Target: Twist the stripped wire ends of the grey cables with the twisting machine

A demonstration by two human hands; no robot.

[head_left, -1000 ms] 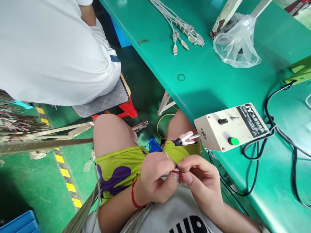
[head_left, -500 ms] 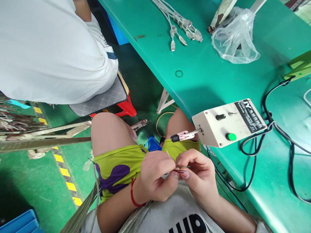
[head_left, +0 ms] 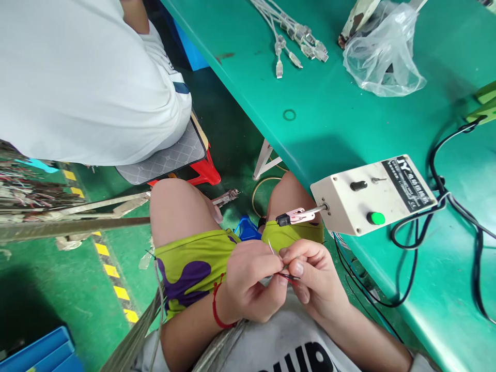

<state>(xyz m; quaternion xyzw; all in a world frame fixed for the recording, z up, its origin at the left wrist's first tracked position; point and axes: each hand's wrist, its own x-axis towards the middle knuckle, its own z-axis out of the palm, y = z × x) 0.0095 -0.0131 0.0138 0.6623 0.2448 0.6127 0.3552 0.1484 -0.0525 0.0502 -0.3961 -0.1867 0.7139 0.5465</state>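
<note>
My left hand (head_left: pixel 251 281) and my right hand (head_left: pixel 315 281) meet over my lap, fingertips pressed together on a small bunch of thin wires (head_left: pixel 287 276). Both thumbs and forefingers are closed in a pinch on it: red and dark strands run between the two grips, and one pale strand (head_left: pixel 269 247) sticks up from my left fingers. The other fingers of each hand are curled in underneath.

Just above my knuckles, but not touching them, a pink-jawed clip (head_left: pixel 295 216) juts out on a metal shaft from the side of a cream control box (head_left: pixel 372 194), which sits at the very edge of the green bench (head_left: pixel 333 119) and carries a green button (head_left: pixel 375 218) and a black knob (head_left: pixel 358 185). The gap between my hands and the clip is open. The bench edge runs diagonally along my right side and my knees reach just under it.

Black cables (head_left: pixel 411 258) loop beside the box and hang off the edge close by my right forearm. Farther back on the bench lie a bundle of white USB cables (head_left: pixel 298 39) and a crumpled clear plastic bag (head_left: pixel 382 57). To my left is open green floor (head_left: pixel 50 289) with yellow stripes, and a person in white (head_left: pixel 77 77) sits on a cushioned red stool (head_left: pixel 201 175) ahead of my left knee.
</note>
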